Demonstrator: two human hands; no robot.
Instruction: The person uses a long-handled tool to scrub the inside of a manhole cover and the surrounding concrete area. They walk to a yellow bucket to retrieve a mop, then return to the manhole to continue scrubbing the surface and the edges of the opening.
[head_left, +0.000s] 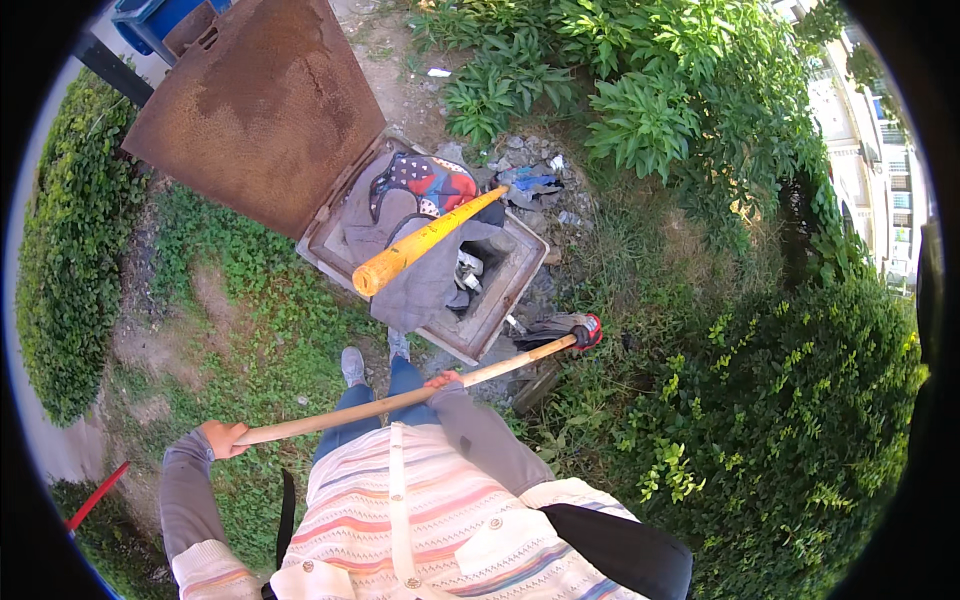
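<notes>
My left hand (223, 439) grips the near end of a long wooden handle (337, 414). Farther along the same handle, my right hand (444, 379) is closed around it. A dark, red-edged head (587, 331) ends this tool at the right; its exact kind is unclear. Before me is a square metal-framed opening (517, 289), with a rusty metal lid (262, 112) swung up on its left. Grey cloth (416, 296) drapes over the frame beside a patterned cloth (435, 176). A yellow pole (431, 244) crosses above them, its thick end towards me. White items (469, 270) show inside.
Stones and rubble (536, 154) surround the frame's far right corner, with a blue-grey item (531, 186) at the pole's far end. Leafy plants (645, 97) and a dense bush (750, 420) flank the right. A hedge (71, 240) and a blue container (154, 26) are left.
</notes>
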